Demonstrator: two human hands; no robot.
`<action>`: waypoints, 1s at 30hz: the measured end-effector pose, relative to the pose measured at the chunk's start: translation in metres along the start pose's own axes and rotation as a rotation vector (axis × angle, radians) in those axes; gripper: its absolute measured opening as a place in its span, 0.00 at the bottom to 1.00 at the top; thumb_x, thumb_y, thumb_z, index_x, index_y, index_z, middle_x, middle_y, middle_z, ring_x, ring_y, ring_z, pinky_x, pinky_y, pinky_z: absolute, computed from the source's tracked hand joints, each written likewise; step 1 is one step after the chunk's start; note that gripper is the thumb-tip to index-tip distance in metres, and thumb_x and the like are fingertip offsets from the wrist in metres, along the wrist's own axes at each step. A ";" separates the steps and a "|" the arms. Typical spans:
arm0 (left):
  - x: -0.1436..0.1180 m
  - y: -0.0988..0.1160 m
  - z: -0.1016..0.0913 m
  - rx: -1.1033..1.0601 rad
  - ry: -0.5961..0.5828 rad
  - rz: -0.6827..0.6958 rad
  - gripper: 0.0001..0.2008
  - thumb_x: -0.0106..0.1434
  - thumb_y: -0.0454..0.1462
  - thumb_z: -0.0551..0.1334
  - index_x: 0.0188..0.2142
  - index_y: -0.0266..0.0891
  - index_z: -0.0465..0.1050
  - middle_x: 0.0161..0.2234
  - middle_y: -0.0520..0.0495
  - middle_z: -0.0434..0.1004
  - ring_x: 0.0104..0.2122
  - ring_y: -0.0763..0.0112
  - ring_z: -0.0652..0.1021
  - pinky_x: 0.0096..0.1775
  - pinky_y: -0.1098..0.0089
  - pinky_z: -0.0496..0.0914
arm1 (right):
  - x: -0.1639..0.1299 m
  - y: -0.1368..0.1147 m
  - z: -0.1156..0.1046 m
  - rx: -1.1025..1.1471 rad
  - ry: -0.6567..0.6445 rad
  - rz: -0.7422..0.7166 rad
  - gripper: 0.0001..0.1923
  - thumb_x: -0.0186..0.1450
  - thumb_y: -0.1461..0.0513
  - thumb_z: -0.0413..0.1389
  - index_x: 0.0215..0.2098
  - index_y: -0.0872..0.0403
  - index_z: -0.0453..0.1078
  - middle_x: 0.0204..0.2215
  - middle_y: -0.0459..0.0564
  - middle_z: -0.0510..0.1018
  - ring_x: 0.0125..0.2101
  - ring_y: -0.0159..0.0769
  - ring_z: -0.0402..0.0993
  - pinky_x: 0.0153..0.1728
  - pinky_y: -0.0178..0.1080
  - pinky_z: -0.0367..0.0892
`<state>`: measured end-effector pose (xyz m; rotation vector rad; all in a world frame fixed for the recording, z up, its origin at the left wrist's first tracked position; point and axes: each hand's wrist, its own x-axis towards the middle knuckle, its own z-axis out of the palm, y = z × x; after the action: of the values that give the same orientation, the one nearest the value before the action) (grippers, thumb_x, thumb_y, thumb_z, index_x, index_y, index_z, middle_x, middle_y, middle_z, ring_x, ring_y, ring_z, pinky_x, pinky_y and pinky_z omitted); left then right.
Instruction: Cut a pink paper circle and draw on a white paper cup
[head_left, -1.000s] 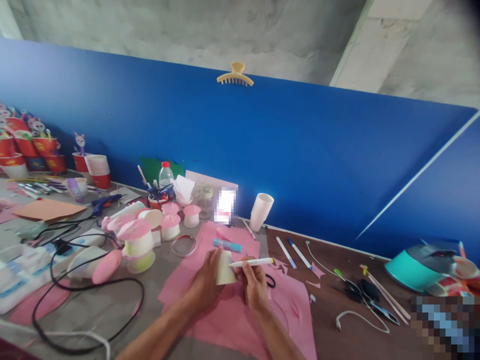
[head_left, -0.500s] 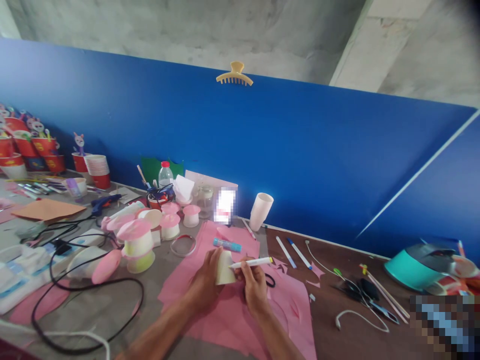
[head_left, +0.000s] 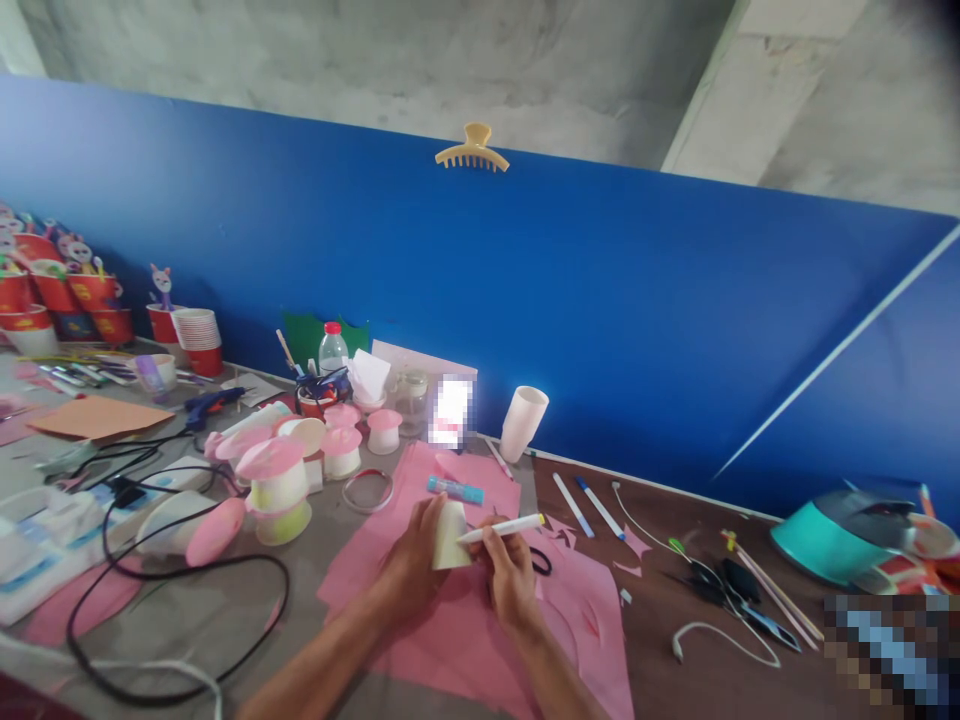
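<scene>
My left hand [head_left: 417, 550] is closed around a small paper cup [head_left: 451, 540], pale white with a yellowish tint, held on its side above pink paper [head_left: 442, 640]. In my right hand [head_left: 510, 570] is a white marker with a yellow end [head_left: 510, 525], pinched like a pen. The marker's tip touches or nearly touches the cup's side; I cannot tell which. A blue glue stick [head_left: 455, 489] lies on the paper just beyond the cup. Partly hidden by my right hand, a black scissor handle [head_left: 540, 562] shows beside it.
Left of the paper stand paper cups with pink tops [head_left: 274, 475] and a looping black cable [head_left: 281, 600]. Two markers [head_left: 600, 508], a white cable [head_left: 724, 630] and a teal container [head_left: 832, 535] lie to the right. A blue partition [head_left: 600, 300] rises behind.
Both hands keep almost the same place, with the marker at the cup's side. The view has shifted very slightly.
</scene>
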<state>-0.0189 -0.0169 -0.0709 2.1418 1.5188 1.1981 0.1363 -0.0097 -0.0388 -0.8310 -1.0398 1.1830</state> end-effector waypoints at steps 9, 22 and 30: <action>0.000 -0.001 0.000 0.036 -0.019 0.010 0.34 0.63 0.35 0.57 0.66 0.43 0.45 0.57 0.33 0.65 0.55 0.50 0.74 0.50 0.49 0.76 | -0.002 -0.007 0.005 0.000 -0.091 -0.028 0.21 0.57 0.44 0.66 0.28 0.53 0.74 0.16 0.43 0.69 0.18 0.31 0.62 0.21 0.35 0.61; 0.001 0.005 -0.005 0.008 -0.044 -0.028 0.31 0.64 0.36 0.56 0.65 0.39 0.50 0.57 0.33 0.67 0.55 0.49 0.74 0.51 0.49 0.76 | -0.002 -0.012 0.005 -0.037 -0.084 0.012 0.24 0.55 0.41 0.66 0.26 0.53 0.74 0.16 0.43 0.70 0.19 0.31 0.63 0.23 0.34 0.62; 0.001 0.009 -0.005 -0.017 -0.012 -0.049 0.32 0.62 0.37 0.57 0.65 0.37 0.55 0.57 0.29 0.68 0.55 0.43 0.75 0.50 0.47 0.75 | -0.001 -0.012 0.003 -0.055 -0.073 0.034 0.25 0.53 0.41 0.66 0.25 0.53 0.71 0.16 0.43 0.71 0.19 0.31 0.66 0.23 0.34 0.65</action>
<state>-0.0168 -0.0207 -0.0620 2.0843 1.5415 1.1755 0.1371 -0.0133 -0.0268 -0.8562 -1.1258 1.2259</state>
